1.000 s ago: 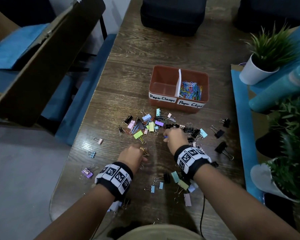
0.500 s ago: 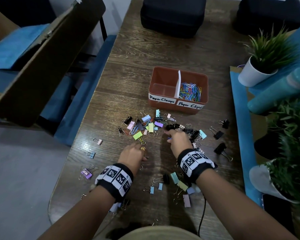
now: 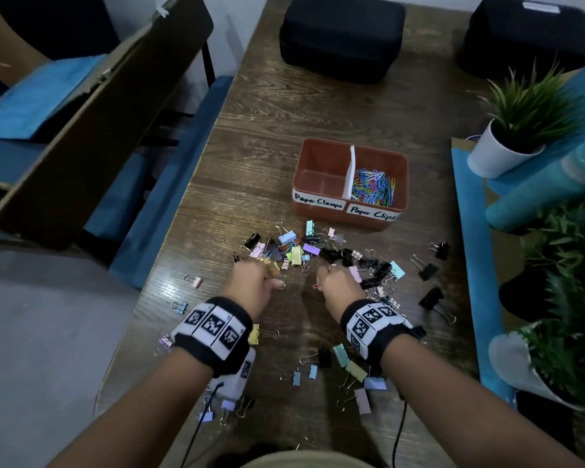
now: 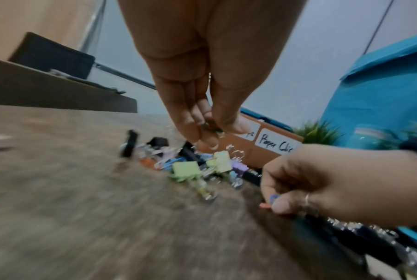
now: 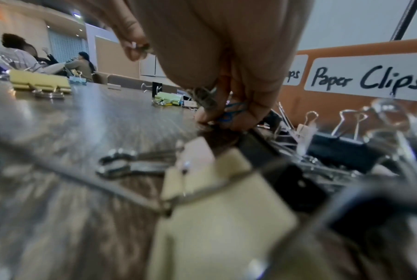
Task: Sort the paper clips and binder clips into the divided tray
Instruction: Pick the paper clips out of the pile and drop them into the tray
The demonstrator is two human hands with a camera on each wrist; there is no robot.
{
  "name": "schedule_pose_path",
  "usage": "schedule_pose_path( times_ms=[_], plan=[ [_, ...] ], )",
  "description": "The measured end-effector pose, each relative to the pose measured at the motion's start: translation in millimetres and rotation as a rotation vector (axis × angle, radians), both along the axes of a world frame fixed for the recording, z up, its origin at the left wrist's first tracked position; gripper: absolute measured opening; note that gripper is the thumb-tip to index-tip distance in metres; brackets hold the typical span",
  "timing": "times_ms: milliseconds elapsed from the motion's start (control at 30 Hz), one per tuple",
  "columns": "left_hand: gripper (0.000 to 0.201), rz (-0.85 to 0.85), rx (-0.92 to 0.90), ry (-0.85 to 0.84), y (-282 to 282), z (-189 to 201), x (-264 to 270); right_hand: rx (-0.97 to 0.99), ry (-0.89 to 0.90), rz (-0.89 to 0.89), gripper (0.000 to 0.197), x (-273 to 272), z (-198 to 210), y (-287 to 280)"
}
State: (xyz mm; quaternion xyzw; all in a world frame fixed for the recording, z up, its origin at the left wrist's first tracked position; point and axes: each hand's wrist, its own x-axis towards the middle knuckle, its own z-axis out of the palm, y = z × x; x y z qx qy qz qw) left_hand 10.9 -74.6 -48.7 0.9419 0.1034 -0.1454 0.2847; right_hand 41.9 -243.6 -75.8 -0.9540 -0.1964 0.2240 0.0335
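Note:
The orange divided tray (image 3: pixel 318 152) stands ahead of both hands. Its right part holds coloured paper clips (image 3: pixel 374 187); its left part, labelled "Paper Clamps", is bare. A pile of binder clips (image 3: pixel 296 253) lies between the tray and my hands. My left hand (image 3: pixel 274 282) is at the pile's near left edge, its fingertips (image 4: pixel 211 144) pinching a small clip that looks gold from the head view. My right hand (image 3: pixel 321 282) is curled by the black binder clips (image 3: pixel 368 263) and pinches blue and red paper clips (image 4: pixel 271 201), also seen as blue wire (image 5: pixel 229 113).
More binder clips (image 3: pixel 348 369) lie scattered near my wrists and along the table's left edge (image 3: pixel 193 282). Two black cases (image 3: pixel 341 38) sit at the far end. A potted plant (image 3: pixel 507 153), a teal bottle (image 3: pixel 547 190) and more plants crowd the right side.
Both hands have moved forward toward the pile. The left hand now reaches its near edge. The right hand still holds its paper clips.

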Motion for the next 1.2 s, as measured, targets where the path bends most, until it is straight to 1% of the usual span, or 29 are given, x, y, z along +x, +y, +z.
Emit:
schedule_pose_path(
  times_ms=[100, 133, 167, 233, 300, 333, 367, 433, 467, 500, 567, 600, 633, 667, 733, 800, 833, 867, 900, 967, 1000, 1033, 1067, 1100, 1133, 1200],
  plan=[
    [0.01, -0.092, -0.012, -0.04, -24.8, 14.3, 39.3, -0.041, 0.036, 0.068, 0.046, 4.3, 5.5, 0.1],
    [0.007, -0.105, -0.027, -0.053, -33.3, 19.4, 55.1, -0.032, 0.054, 0.055, 0.045, 6.5, 6.6, -2.5],
    [0.007, -0.108, -0.052, -0.065, -42.2, 25.4, 71.4, 0.003, 0.067, -0.001, 0.041, 9.5, 8.0, -6.4],
    [0.013, -0.115, -0.075, -0.092, -58.8, 38.2, 103.6, 0.184, 0.056, -0.259, 0.031, 18.1, 13.7, -17.8],
    [0.019, -0.116, -0.063, -0.157, -72.6, 47.6, 132.8, 0.401, -0.069, -0.547, 0.026, 35.3, 28.5, -30.1],
    [0.02, -0.115, -0.071, -0.177, -79.0, 51.2, 144.4, 0.475, -0.161, -0.645, 0.025, 46.6, 38.3, -36.9],
    [0.02, -0.113, -0.083, -0.185, -85.2, 54.9, 154.1, 0.518, -0.253, -0.697, 0.023, 60.2, 47.6, -43.4],
    [0.021, -0.108, -0.097, -0.19, -96.3, 57.1, 171.6, 0.548, -0.391, -0.709, 0.02, 88.7, 64.0, -54.3],
    [0.025, -0.112, -0.102, -0.19, -100.6, 56.7, 179.7, 0.549, -0.415, -0.698, 0.02, 103.6, 68.8, -58.2],
    [0.033, -0.124, -0.099, -0.178, -103.2, 55.8, 186.1, 0.548, -0.415, -0.683, 0.02, 117.0, 72.8, -61.1],
    [0.053, -0.162, -0.082, -0.135, -104.1, 53.6, 191.4, 0.519, -0.371, -0.633, 0.022, 137.1, 74.8, -65.1],
    [0.056, -0.192, -0.08, -0.129, -102.6, 54.1, 190.2, 0.487, -0.333, -0.598, 0.025, 143.8, 74.3, -65.8],
    [0.053, -0.21, -0.082, -0.157, -99.8, 56.7, 186.4, 0.442, -0.293, -0.553, 0.027, 147.2, 74.3, -65.6],
    [0.046, -0.209, -0.091, -0.208, -93.6, 60.0, 180.0, 0.407, -0.269, -0.498, 0.029, 147.2, 74.8, -63.4],
    [0.031, -0.145, -0.106, -0.331, -74.4, 67.9, 161.5, 0.391, -0.264, -0.381, 0.032, 139.7, 76.5, -58.0],
    [0.024, -0.08, -0.094, -0.421, -44.3, 68.8, 137.3, 0.482, -0.285, -0.321, 0.032, 123.0, 78.0, -47.9],
    [0.021, -0.061, -0.076, -0.423, -26.8, 66.6, 124.5, 0.553, -0.314, -0.295, 0.03, 112.3, 79.4, -41.3],
    [0.019, -0.046, -0.04, -0.393, -8.4, 62.0, 110.6, 0.63, -0.337, -0.268, 0.028, 100.2, 80.4, -33.4],
    [0.019, -0.038, 0.023, -0.329, 9.6, 54.6, 97.1, 0.695, -0.341, -0.233, 0.025, 88.3, 78.8, -24.0],
    [0.022, -0.071, 0.19, -0.146, 39.9, 33.3, 71.9, 0.742, -0.271, -0.127, 0.021, 67.3, 70.3, -2.0],
    [0.025, -0.108, 0.274, -0.041, 50.2, 20.2, 60.7, 0.706, -0.175, -0.063, 0.02, 57.5, 62.5, 10.4],
    [0.029, -0.143, 0.344, 0.042, 57.1, 7.8, 49.4, 0.62, -0.045, -0.001, 0.023, 48.5, 54.1, 23.3],
    [0.032, -0.168, 0.389, 0.094, 61.2, -6.1, 39.3, 0.482, 0.087, 0.063, 0.028, 38.7, 46.2, 35.9],
    [0.034, -0.184, 0.41, 0.117, 62.3, -16.9, 29.9, 0.33, 0.182, 0.126, 0.034, 29.9, 38.1, 46.0],
    [0.036, -0.188, 0.413, 0.126, 62.0, -24.1, 21.4, 0.205, 0.218, 0.181, 0.04, 21.2, 32.2, 53.0],
    [0.037, -0.164, 0.403, 0.138, 61.4, -33.4, 8.0, 0.083, 0.197, 0.234, 0.047, 5.3, 26.0, 57.9]
  ],
)
